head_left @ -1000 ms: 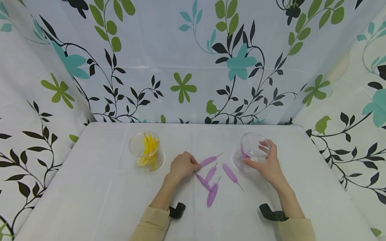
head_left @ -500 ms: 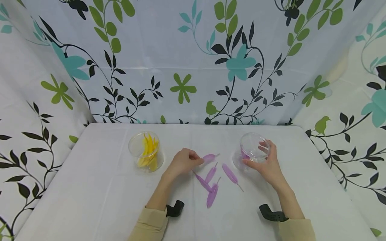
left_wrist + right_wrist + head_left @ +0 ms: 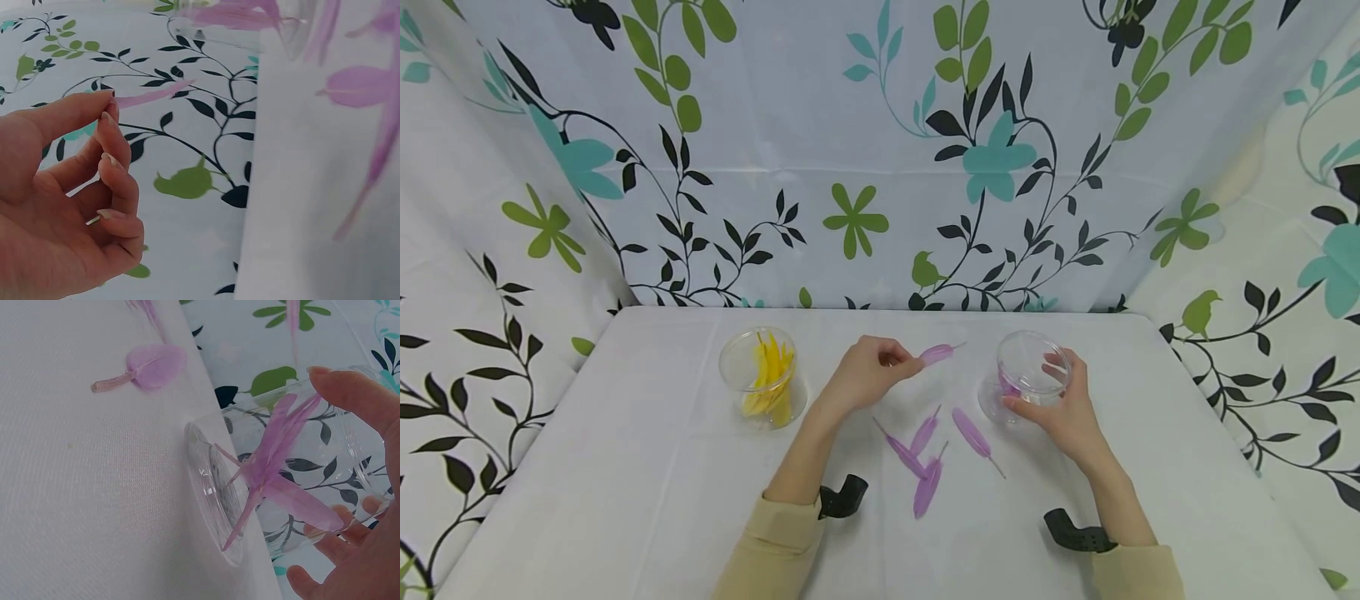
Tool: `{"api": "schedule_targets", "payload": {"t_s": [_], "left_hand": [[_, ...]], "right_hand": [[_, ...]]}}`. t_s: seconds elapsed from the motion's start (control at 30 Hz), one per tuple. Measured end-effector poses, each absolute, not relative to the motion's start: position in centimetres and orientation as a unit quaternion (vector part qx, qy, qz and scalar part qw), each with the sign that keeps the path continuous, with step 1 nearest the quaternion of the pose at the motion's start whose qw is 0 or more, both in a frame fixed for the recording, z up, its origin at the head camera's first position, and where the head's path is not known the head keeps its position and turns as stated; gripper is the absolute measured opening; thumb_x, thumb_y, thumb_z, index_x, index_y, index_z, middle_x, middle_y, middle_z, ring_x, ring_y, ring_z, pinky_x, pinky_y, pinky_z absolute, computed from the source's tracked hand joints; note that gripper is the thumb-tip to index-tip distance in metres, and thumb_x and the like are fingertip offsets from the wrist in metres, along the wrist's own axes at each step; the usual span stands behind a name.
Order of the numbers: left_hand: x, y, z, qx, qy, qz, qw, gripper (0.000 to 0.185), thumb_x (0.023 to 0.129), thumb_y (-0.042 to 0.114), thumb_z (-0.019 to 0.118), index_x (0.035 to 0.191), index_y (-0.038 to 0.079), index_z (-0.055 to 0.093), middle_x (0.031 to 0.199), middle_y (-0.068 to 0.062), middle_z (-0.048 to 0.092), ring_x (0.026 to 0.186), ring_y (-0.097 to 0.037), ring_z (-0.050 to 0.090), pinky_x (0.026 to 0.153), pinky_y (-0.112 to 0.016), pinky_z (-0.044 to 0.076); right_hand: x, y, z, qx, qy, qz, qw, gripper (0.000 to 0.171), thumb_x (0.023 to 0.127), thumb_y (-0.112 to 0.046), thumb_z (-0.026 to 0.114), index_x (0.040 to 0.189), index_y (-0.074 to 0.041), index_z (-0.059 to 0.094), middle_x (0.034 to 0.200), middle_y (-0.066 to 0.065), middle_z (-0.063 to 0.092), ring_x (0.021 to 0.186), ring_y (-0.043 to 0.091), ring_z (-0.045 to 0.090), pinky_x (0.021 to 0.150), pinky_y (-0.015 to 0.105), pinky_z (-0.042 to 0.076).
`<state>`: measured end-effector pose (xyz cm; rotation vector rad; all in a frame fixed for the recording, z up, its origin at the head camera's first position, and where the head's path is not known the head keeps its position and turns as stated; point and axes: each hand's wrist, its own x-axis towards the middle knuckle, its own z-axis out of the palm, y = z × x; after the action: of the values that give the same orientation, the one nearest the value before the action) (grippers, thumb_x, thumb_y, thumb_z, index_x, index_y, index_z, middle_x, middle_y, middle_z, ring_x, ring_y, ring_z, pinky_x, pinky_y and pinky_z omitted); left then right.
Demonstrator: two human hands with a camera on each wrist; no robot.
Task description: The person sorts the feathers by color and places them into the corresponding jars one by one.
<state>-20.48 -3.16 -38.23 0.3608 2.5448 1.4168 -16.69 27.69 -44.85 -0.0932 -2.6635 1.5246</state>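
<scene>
A purple feather (image 3: 937,354) is pinched between the thumb and index finger of my left hand (image 3: 874,371), held above the table. Its stem points away to the right, toward the clear jar. My right hand (image 3: 1073,410) grips the side of that clear jar (image 3: 1000,407), thumb on the near side and fingers behind. In the right wrist view, several purple feathers (image 3: 272,465) stand inside the jar, their stems toward its base. More loose purple feathers (image 3: 927,487) lie on the table between my hands.
A second clear jar (image 3: 733,379) holding several yellow feathers (image 3: 769,371) stands at the left. The white tabletop (image 3: 625,467) ends against a leaf-patterned curtain (image 3: 775,150) at the back and sides.
My left hand has picked up the farthest loose purple feather and carried it up and away across the table. My right hand and the jar have stayed in place.
</scene>
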Motion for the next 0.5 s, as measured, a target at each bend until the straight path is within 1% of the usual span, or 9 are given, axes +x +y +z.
{"api": "schedule_targets", "payload": {"t_s": [0.13, 0.3, 0.4, 0.5], "left_hand": [[-20.8, -2.5, -36.9, 0.138, 0.859, 0.485, 0.092, 0.021, 0.093, 0.037, 0.070, 0.091, 0.016, 0.074, 0.083, 0.001, 0.065, 0.080, -0.018, 0.054, 0.067, -0.029, 0.045], [-21.1, -1.3, -35.7, 0.171, 0.845, 0.498, 0.090, 0.021, 0.094, 0.036, 0.069, 0.092, 0.015, 0.073, 0.083, 0.000, 0.066, 0.079, -0.017, 0.054, 0.067, -0.029, 0.045], [-21.3, -0.4, -35.6, 0.188, 0.823, 0.525, 0.110, 0.022, 0.094, 0.035, 0.069, 0.093, 0.014, 0.073, 0.088, -0.002, 0.068, 0.082, -0.017, 0.056, 0.071, -0.030, 0.045], [-21.5, 0.5, -35.9, 0.195, 0.800, 0.549, 0.141, 0.022, 0.094, 0.036, 0.069, 0.094, 0.014, 0.073, 0.092, -0.001, 0.069, 0.089, -0.018, 0.058, 0.077, -0.031, 0.047]], "right_hand": [[-16.7, 27.7, -44.9, -0.032, -0.868, 0.495, 0.035, 0.115, 0.079, -0.037, 0.085, 0.156, -0.015, 0.003, 0.159, 0.015, 0.025, 0.147, 0.040, 0.025, 0.111, 0.072, 0.026], [-16.7, 27.6, -44.9, -0.029, -0.867, 0.497, 0.038, 0.114, 0.079, -0.036, 0.086, 0.155, -0.014, 0.004, 0.159, 0.015, 0.025, 0.147, 0.040, 0.026, 0.111, 0.071, 0.027], [-16.7, 27.6, -44.9, -0.029, -0.867, 0.496, 0.037, 0.114, 0.079, -0.036, 0.085, 0.155, -0.014, 0.003, 0.159, 0.016, 0.025, 0.147, 0.040, 0.025, 0.111, 0.071, 0.027], [-16.7, 27.5, -44.8, -0.030, -0.866, 0.497, 0.034, 0.115, 0.079, -0.037, 0.085, 0.155, -0.014, 0.002, 0.159, 0.016, 0.024, 0.148, 0.040, 0.025, 0.111, 0.071, 0.026]]}}
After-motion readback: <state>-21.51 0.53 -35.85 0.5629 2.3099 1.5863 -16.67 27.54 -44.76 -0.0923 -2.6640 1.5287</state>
